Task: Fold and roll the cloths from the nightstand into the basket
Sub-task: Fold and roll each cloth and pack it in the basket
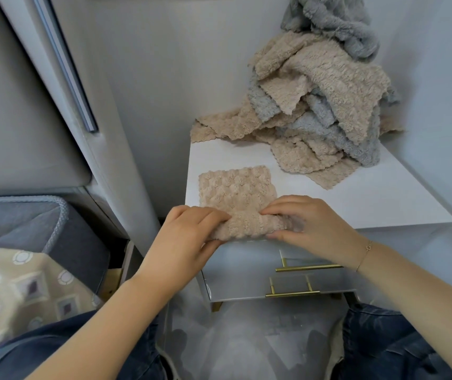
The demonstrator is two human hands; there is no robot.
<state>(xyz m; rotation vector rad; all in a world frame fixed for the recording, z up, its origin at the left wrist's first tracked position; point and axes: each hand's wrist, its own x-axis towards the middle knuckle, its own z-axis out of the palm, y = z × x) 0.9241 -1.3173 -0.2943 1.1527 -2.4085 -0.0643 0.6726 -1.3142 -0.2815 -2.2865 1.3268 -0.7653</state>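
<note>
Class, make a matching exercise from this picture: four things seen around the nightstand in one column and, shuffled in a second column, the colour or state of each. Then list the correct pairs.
Things
1. folded cloth
2. pile of cloths
3. drawer handles
4. nightstand

Colour or state
A. white top
B. brass-coloured bars
C. beige, near end being rolled by the left hand and right hand
D. beige and grey-blue, heaped loosely at the back

Pairs: 1-C, 2-D, 3-B, 4-A
</note>
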